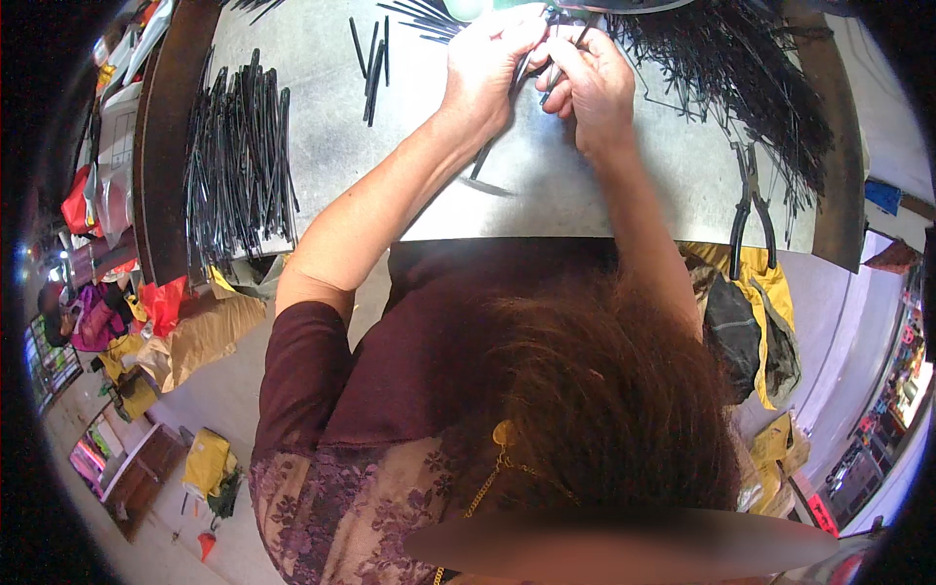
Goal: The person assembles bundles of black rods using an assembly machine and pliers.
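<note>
Both hands are close together over the far middle of the metal worktop (341,175). My left hand (483,73) is closed around a thin black rod (485,154), whose lower end slants down beside my left wrist. Just to its right, my right hand (597,93) has its fingers pinched together on a thin dark piece (544,97) with a bluish tip. Whether that piece joins the rod is hidden by the fingers. Beyond the hands, a pale green rounded thing (471,9) shows at the top edge.
A bundle of black rods (239,161) lies at the left, with several loose rods (374,73) nearer the middle. Thin black wires (741,83) are heaped at the right. Black-handled pliers (746,210) lie at the near right edge. Yellow and black bags (746,322) hang below.
</note>
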`<move>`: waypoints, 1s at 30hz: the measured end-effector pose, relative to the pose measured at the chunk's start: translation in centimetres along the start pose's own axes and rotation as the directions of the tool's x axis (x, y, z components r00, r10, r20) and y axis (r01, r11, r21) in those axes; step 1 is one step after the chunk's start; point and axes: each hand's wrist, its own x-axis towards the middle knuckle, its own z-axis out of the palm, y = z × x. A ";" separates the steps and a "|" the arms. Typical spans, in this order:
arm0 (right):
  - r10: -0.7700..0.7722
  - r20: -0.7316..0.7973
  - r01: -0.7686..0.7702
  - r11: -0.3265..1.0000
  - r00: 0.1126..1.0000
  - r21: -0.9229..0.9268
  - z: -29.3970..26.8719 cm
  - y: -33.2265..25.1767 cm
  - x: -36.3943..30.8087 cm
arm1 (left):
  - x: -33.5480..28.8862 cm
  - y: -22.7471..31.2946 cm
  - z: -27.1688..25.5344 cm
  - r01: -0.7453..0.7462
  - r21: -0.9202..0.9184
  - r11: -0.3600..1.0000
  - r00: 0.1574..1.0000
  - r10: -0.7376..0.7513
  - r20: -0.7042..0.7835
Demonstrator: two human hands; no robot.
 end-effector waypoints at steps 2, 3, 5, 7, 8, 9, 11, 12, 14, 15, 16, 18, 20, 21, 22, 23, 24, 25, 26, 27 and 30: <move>0.020 0.087 -0.011 0.994 0.996 -0.112 -0.8 -0.3 0.4 | 0.0 0.3 -0.6 -0.005 -0.025 1.000 0.997 0.007 0.082; 0.022 0.082 -0.013 0.994 0.996 -0.110 -1.4 -0.5 0.9 | 0.0 1.5 0.5 0.084 0.115 0.990 0.996 -0.087 0.014; 0.088 0.192 -0.043 0.973 0.977 -0.228 -2.3 -1.4 1.9 | 0.1 2.4 0.4 0.178 0.248 0.952 0.984 -0.166 -0.070; 0.131 0.257 -0.070 0.970 0.958 -0.232 -3.3 -2.0 2.6 | 1.0 3.1 0.3 0.212 0.193 0.958 0.964 -0.237 0.118; 0.149 0.258 -0.109 0.981 0.955 -0.162 -3.6 -1.4 2.7 | 1.0 3.1 0.4 0.193 0.274 0.942 0.978 -0.208 0.026; 0.169 0.265 -0.150 0.985 0.949 -0.090 -3.5 -0.9 2.5 | 1.0 3.1 0.3 0.192 0.276 0.942 0.978 -0.207 0.027; 0.158 0.212 -0.159 0.987 0.965 -0.012 -3.3 -0.1 2.4 | 1.4 3.0 -0.7 0.177 0.284 0.942 0.976 -0.204 0.070; 0.133 0.212 -0.139 0.990 0.968 0.012 -3.0 -0.5 2.1 | 1.6 3.0 -0.9 0.178 0.253 0.951 0.972 -0.210 0.107; 0.109 0.245 -0.124 0.991 0.963 0.046 -3.4 -0.3 2.1 | 1.3 2.6 -1.2 0.185 0.269 0.945 0.978 -0.204 0.045; 0.110 0.245 -0.125 0.991 0.963 0.048 -3.3 -0.4 2.0 | 1.1 2.6 -1.0 0.189 0.280 0.941 0.981 -0.193 -0.015; 0.080 0.249 -0.096 0.994 0.965 0.052 -3.1 -0.8 1.9 | 0.9 2.6 -1.1 0.191 0.281 0.940 0.981 -0.194 -0.017; 0.050 0.250 -0.066 0.996 0.967 0.055 -3.2 -1.1 1.8 | 0.5 2.6 -1.2 0.177 0.235 0.956 0.972 -0.207 0.110; 0.149 0.283 -0.147 0.989 0.948 -0.029 -4.2 -0.8 2.2 | -2.0 3.8 1.7 0.197 0.369 0.909 0.975 -0.220 0.021; 0.151 0.288 -0.150 0.988 0.945 -0.028 -3.1 -1.2 1.7 | -3.3 4.5 2.6 0.214 0.493 0.843 0.976 -0.203 -0.076; 0.159 0.220 -0.160 0.987 0.962 -0.012 -1.3 -2.1 0.4 | -4.1 4.8 2.2 0.209 0.448 0.869 0.973 -0.231 -0.004; 0.167 0.152 -0.170 0.985 0.974 0.004 -0.3 -2.6 -0.2 | -4.2 4.7 1.3 0.210 0.448 0.869 0.973 -0.231 -0.008; 0.158 0.239 -0.174 0.984 0.958 0.045 -0.6 -2.3 -0.2 | -4.2 4.5 0.7 0.192 0.507 0.840 0.976 -0.220 -0.006; 0.159 0.241 -0.174 0.984 0.958 0.044 -0.9 -1.8 0.1 | -4.4 4.3 0.3 0.174 0.564 0.807 0.978 -0.208 -0.003; 0.155 0.261 -0.157 0.988 0.953 -0.012 -1.3 -1.2 0.6 | -4.8 3.6 0.3 0.200 0.466 0.862 0.978 -0.205 -0.041; 0.152 0.279 -0.138 0.988 0.948 -0.069 -1.4 -0.9 1.0 | -5.1 3.2 0.6 0.200 0.465 0.862 0.978 -0.205 -0.040; 0.114 0.252 -0.102 0.993 0.961 -0.061 -1.3 -0.4 1.0 | -6.1 3.3 0.6 0.150 0.490 0.859 0.982 -0.187 0.029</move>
